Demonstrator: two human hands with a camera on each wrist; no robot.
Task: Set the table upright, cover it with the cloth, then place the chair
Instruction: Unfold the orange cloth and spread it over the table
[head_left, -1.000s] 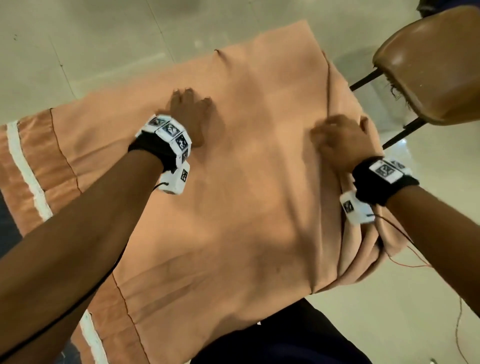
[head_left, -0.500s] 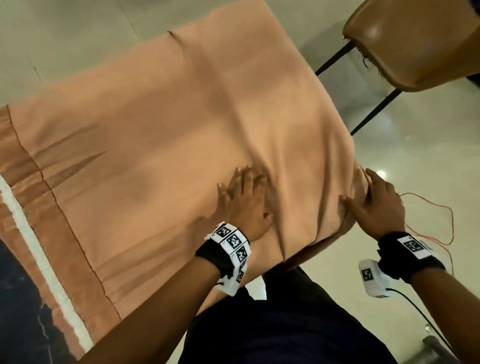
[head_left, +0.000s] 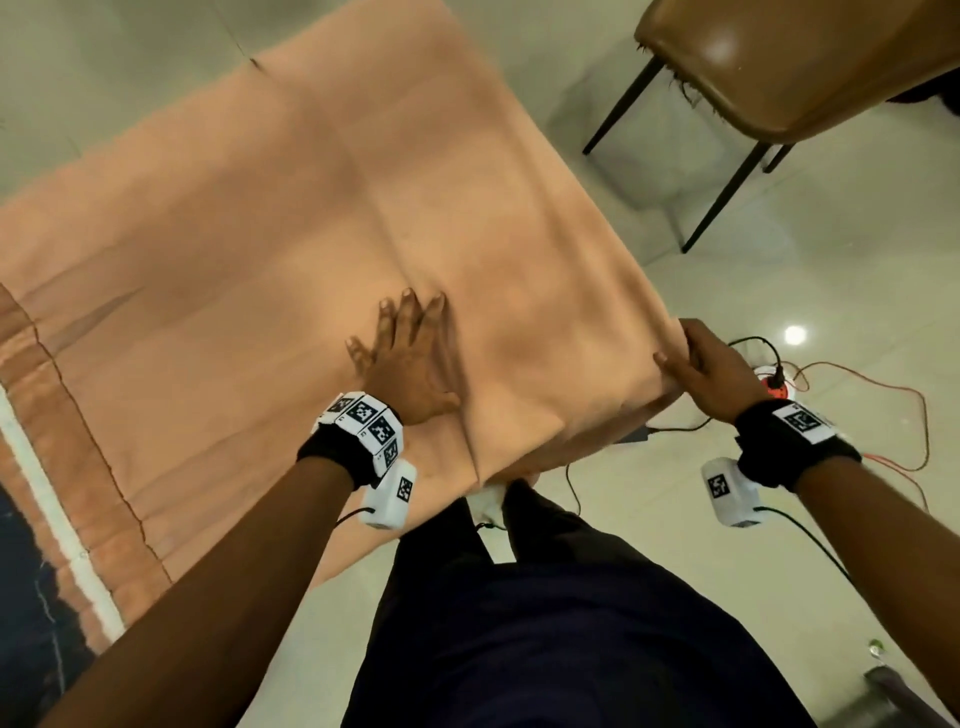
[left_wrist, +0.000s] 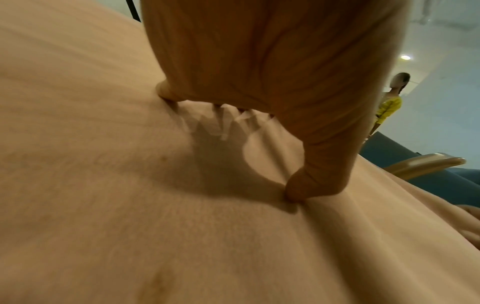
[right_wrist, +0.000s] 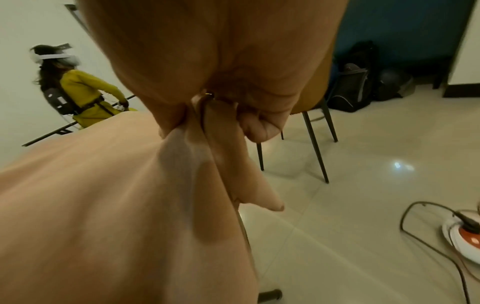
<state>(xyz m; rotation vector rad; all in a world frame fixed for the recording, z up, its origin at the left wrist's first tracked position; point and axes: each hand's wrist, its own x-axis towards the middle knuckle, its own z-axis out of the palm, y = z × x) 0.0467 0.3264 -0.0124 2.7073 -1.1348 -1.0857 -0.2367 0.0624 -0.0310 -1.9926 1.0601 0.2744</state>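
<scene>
Here, a peach-orange cloth (head_left: 322, 218) lies spread across the table, covering its top and hanging over the near and right edges, while a person in dark trousers stands at the near corner. The left hand (head_left: 410, 358) presses flat on the cloth with fingers (left_wrist: 166, 92) straight and spread, the thumb tip also touching the fabric. The right hand (head_left: 711, 374) is at the table's right edge, its grip closed on a bunched fold of the cloth, fingers (right_wrist: 262, 127) curled round the gather in the right wrist view. What seems to be the table's thin metal rim shows under that fold, though blur makes it hard to confirm. A brown padded chair (head_left: 789, 67) on black legs stands on the pale tiled floor (head_left: 779, 280), apart from the table at the far right. Beside the right hand, a red-and-white plug board (head_left: 774, 387) with trailing cables lies on the floor. A second person in yellow (right_wrist: 85, 96) stands in the background.
</scene>
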